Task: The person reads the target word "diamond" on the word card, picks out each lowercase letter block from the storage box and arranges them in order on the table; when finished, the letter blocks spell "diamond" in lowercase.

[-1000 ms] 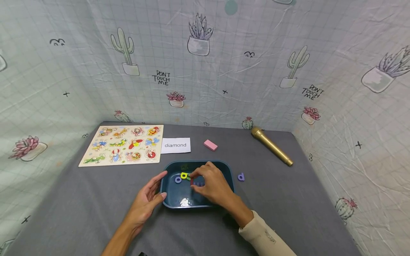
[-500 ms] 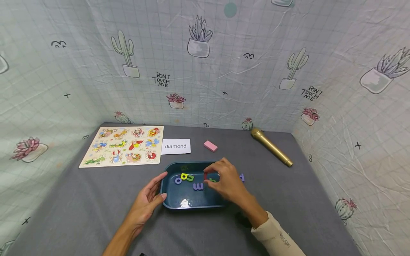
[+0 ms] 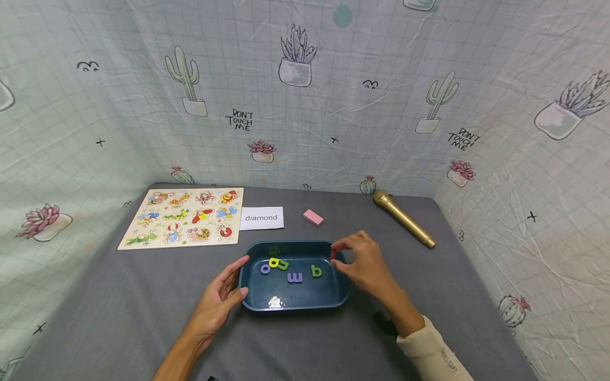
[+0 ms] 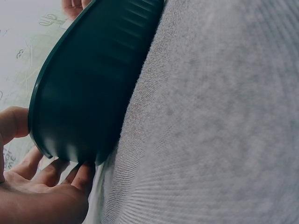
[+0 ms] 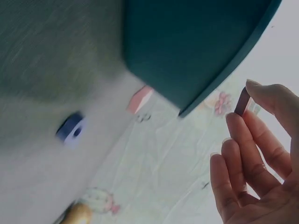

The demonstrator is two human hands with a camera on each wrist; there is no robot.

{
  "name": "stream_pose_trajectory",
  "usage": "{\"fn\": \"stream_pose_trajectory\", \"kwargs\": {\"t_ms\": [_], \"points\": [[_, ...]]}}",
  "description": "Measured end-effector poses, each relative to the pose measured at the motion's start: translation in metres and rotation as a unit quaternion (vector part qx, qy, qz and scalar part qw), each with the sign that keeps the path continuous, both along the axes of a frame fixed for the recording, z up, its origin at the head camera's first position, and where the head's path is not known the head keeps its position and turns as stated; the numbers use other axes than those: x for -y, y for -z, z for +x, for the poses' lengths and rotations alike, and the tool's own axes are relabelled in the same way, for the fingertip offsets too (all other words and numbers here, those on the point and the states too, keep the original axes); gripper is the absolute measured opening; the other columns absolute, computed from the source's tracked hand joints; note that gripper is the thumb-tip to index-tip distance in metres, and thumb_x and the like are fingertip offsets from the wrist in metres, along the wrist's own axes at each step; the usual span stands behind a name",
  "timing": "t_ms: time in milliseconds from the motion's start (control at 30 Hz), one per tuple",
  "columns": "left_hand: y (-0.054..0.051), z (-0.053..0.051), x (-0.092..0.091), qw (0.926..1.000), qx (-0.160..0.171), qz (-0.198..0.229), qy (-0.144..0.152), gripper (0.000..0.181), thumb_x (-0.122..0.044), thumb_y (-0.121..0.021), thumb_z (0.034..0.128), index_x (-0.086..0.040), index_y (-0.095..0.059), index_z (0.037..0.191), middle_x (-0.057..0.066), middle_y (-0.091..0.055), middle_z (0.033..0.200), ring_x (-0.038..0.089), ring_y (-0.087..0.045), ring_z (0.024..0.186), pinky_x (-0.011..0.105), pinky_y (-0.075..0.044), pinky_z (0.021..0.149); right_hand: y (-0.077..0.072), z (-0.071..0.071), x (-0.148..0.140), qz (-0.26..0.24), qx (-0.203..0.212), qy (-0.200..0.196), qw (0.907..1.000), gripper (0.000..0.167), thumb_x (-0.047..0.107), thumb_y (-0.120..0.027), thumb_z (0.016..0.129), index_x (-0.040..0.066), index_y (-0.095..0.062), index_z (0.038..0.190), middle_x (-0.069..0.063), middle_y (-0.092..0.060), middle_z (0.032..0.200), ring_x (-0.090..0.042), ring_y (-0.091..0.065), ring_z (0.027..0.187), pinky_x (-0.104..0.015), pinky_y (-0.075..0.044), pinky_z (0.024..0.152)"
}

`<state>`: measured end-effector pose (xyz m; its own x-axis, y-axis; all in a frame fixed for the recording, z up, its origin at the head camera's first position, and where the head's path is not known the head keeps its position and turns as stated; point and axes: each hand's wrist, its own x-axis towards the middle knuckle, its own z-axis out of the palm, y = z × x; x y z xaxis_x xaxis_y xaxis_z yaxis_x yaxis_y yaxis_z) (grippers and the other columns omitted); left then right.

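At its left end, my left hand (image 3: pixel 216 304) holds a dark teal tray (image 3: pixel 286 307), thumb on the rim and fingers against the outer wall. My right hand (image 3: pixel 364 264) pinches a thin red piece (image 3: pixel 332 254) between thumb and fingertips at the tray's right rim. It shows edge-on in the right wrist view, so its shape cannot be read. Inside the tray lie a purple ring-shaped letter (image 3: pixel 265 269), a yellow letter (image 3: pixel 274 262) touching a green U-shaped letter (image 3: pixel 283 265), a purple m-shaped letter (image 3: pixel 294 278) and a green b-like letter (image 3: pixel 316 271).
Behind the tray are an insect picture board (image 3: pixel 181 217), a card reading "diamond" (image 3: pixel 261 218) and a pink block (image 3: pixel 313 217). A gold microphone (image 3: pixel 404 219) lies at the back right. A purple letter (image 5: pixel 71 128) sits on the table beyond the tray's right end.
My right hand has carried the red piece rightward from the tray's middle to its right rim, uncovering the purple m and green b-like letters. My left hand has stayed at the tray.
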<state>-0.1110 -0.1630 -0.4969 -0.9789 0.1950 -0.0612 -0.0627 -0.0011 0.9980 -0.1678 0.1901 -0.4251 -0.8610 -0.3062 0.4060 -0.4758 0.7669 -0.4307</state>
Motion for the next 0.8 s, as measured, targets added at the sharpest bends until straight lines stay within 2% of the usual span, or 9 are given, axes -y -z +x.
{"fn": "stream_pose_trajectory", "kwargs": {"t_ms": [100, 200, 267, 333, 600, 800], "points": [[0.001, 0.000, 0.000, 1.0000, -0.002, 0.000, 0.000, 0.065, -0.011, -0.066, 0.1052, -0.024, -0.039, 0.164, 0.001, -0.028, 0.176, 0.025, -0.017, 0.166, 0.048, -0.013, 0.133, 0.001, -0.003, -0.012, -0.001, -0.011, 0.004, 0.9999, 0.030, 0.014, -0.096, 0.078, 0.012, -0.081, 0.104, -0.003, -0.081, 0.101, -0.025, -0.061, 0.094, -0.043, -0.050, 0.084], [0.001, 0.000, 0.000, 1.0000, -0.006, 0.001, 0.001, 0.066, -0.011, -0.066, 0.1051, -0.024, -0.039, 0.164, 0.000, -0.028, 0.175, 0.025, -0.018, 0.166, 0.027, -0.023, 0.131, 0.002, -0.005, -0.024, 0.003, -0.019, 0.010, 0.9998, 0.030, 0.013, -0.096, 0.077, 0.011, -0.081, 0.104, -0.004, -0.081, 0.101, -0.026, -0.062, 0.093, -0.044, -0.050, 0.083], [0.002, 0.000, 0.001, 0.9999, -0.011, 0.004, 0.002, 0.066, -0.011, -0.066, 0.1051, -0.024, -0.039, 0.164, 0.001, -0.028, 0.175, 0.026, -0.017, 0.166, 0.013, -0.030, 0.123, 0.004, -0.006, -0.031, 0.007, -0.019, 0.016, 0.9997, 0.031, 0.012, -0.096, 0.077, 0.011, -0.081, 0.104, -0.005, -0.081, 0.101, -0.027, -0.062, 0.093, -0.045, -0.050, 0.083], [0.002, 0.000, 0.001, 0.9999, -0.014, 0.007, 0.003, 0.066, -0.011, -0.066, 0.1052, -0.023, -0.039, 0.164, 0.002, -0.027, 0.176, 0.028, -0.017, 0.166, 0.004, -0.032, 0.113, 0.007, -0.008, -0.039, 0.012, -0.016, 0.023, 0.9996, 0.031, 0.011, -0.096, 0.077, 0.011, -0.081, 0.104, -0.006, -0.081, 0.101, -0.027, -0.062, 0.093, -0.046, -0.050, 0.083], [0.002, 0.000, 0.001, 0.9998, -0.019, 0.009, 0.006, 0.066, -0.009, -0.065, 0.1054, -0.021, -0.038, 0.165, 0.003, -0.027, 0.176, 0.031, -0.016, 0.166, 0.002, -0.034, 0.110, 0.022, -0.014, -0.066, 0.023, 0.006, 0.037, 0.9990, 0.029, 0.008, -0.096, 0.076, 0.009, -0.082, 0.102, -0.007, -0.081, 0.100, -0.025, -0.062, 0.093, -0.049, -0.048, 0.085], [0.001, 0.000, 0.001, 1.0000, -0.009, 0.001, 0.002, 0.066, -0.010, -0.066, 0.1050, -0.023, -0.039, 0.164, 0.002, -0.027, 0.176, 0.028, -0.018, 0.166, 0.005, -0.031, 0.116, 0.029, -0.020, -0.080, 0.042, 0.025, 0.040, 0.9980, 0.027, 0.009, -0.095, 0.077, 0.008, -0.081, 0.100, -0.008, -0.081, 0.099, -0.026, -0.063, 0.093, -0.049, -0.048, 0.086]]}}
